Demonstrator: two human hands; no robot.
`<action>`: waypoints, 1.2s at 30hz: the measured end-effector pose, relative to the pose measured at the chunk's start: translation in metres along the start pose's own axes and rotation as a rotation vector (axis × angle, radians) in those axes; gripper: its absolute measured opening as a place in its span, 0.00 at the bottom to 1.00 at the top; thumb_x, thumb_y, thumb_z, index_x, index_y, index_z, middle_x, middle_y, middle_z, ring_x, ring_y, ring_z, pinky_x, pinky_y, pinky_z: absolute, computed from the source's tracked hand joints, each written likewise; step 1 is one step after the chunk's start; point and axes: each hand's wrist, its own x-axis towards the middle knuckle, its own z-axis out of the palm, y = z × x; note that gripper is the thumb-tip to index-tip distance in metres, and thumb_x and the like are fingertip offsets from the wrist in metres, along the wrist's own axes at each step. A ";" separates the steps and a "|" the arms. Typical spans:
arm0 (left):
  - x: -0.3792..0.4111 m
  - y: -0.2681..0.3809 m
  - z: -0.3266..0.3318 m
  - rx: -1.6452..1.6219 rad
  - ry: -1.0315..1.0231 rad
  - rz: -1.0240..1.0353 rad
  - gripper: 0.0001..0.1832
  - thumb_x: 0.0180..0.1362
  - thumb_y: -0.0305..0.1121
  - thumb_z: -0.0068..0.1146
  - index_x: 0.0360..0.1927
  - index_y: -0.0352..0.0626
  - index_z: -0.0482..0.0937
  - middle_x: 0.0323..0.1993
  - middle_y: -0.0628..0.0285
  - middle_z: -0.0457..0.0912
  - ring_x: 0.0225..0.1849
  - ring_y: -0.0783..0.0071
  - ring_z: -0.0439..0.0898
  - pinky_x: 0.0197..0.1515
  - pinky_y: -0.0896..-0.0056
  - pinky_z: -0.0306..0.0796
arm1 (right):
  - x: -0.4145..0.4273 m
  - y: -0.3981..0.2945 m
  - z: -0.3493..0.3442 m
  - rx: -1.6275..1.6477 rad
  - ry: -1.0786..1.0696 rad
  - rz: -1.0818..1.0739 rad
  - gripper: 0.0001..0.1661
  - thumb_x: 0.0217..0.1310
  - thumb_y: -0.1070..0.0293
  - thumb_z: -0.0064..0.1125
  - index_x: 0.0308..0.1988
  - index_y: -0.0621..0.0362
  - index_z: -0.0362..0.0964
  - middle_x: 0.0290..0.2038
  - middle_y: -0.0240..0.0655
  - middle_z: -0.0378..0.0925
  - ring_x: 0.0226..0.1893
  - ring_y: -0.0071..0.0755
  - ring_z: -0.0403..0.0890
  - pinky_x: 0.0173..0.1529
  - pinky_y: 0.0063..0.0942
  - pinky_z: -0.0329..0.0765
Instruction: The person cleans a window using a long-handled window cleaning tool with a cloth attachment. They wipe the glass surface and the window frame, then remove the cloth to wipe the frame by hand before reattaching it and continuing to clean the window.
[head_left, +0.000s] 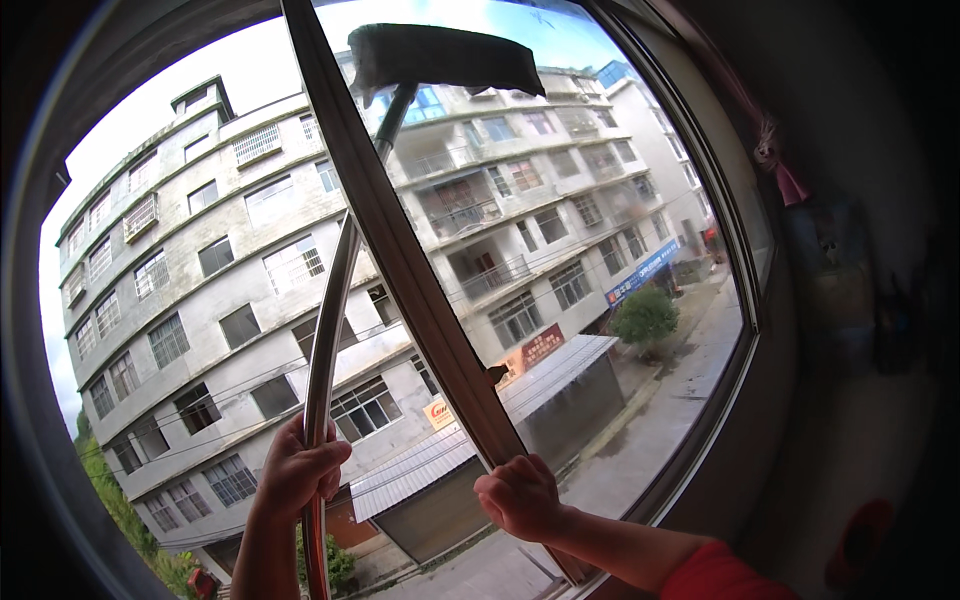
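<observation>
My left hand (300, 469) is wrapped around a shiny metal pole (330, 322), which slants up through the open left part of the window. The pole passes behind the sash's upright edge (427, 300) and reappears as a darker section (395, 116). At its top, a wide flat mop head (450, 64) covered in dark cloth lies behind the glass pane (600, 375), on the outer side; whether it touches the glass I cannot tell. Lower right, my right hand (521, 495) is closed around the sash's upright edge, below a small latch (496, 373).
Outside stands a grey apartment block (247, 225) with a corrugated roof (562, 371) at its foot. A paved street (667, 427) runs below. The window's bottom rail (697, 442) slopes at right, near a tied pink curtain (784, 165) in the dark room.
</observation>
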 end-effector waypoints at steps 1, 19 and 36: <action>0.002 0.001 0.000 -0.008 -0.001 -0.001 0.11 0.48 0.20 0.57 0.28 0.41 0.65 0.10 0.68 0.65 0.06 0.81 0.63 0.09 0.79 0.57 | 0.000 0.000 0.000 0.000 -0.004 0.003 0.15 0.40 0.74 0.59 0.33 0.49 0.67 0.22 0.23 0.66 0.25 0.29 0.67 0.30 0.28 0.62; 0.134 0.060 0.001 0.124 -0.068 0.156 0.09 0.51 0.26 0.55 0.25 0.44 0.65 0.09 0.69 0.64 0.08 0.82 0.61 0.11 0.77 0.56 | -0.001 -0.033 -0.022 0.047 -0.246 0.050 0.14 0.43 0.72 0.59 0.34 0.48 0.65 0.25 0.21 0.68 0.27 0.28 0.70 0.33 0.32 0.61; 0.195 -0.018 0.013 0.115 -0.020 0.326 0.08 0.51 0.27 0.55 0.27 0.41 0.66 0.11 0.68 0.66 0.08 0.83 0.63 0.10 0.79 0.58 | 0.088 -0.004 0.134 0.899 0.162 1.099 0.18 0.61 0.60 0.53 0.42 0.63 0.62 0.35 0.34 0.72 0.36 0.22 0.73 0.41 0.21 0.71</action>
